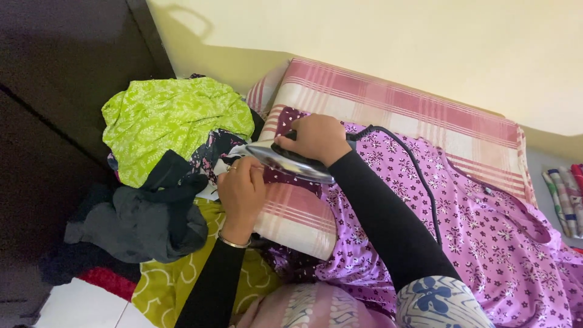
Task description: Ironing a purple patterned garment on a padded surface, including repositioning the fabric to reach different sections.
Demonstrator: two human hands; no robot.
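- Black sleeves run from the bottom edge up to both hands.
- Right hand [317, 138] is closed around the handle of an iron [291, 161], tilted on its edge over the pink striped pad [388, 100].
- Left hand [242, 193] pinches the purple flowered garment [473, 231] just below the iron's soleplate.
- Green cloth [170, 118] and dark clothes [146, 218] lie piled to the left.

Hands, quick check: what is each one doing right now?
Left hand: closed, pinching the purple floral garment beside the iron.
Right hand: closed around the iron handle.
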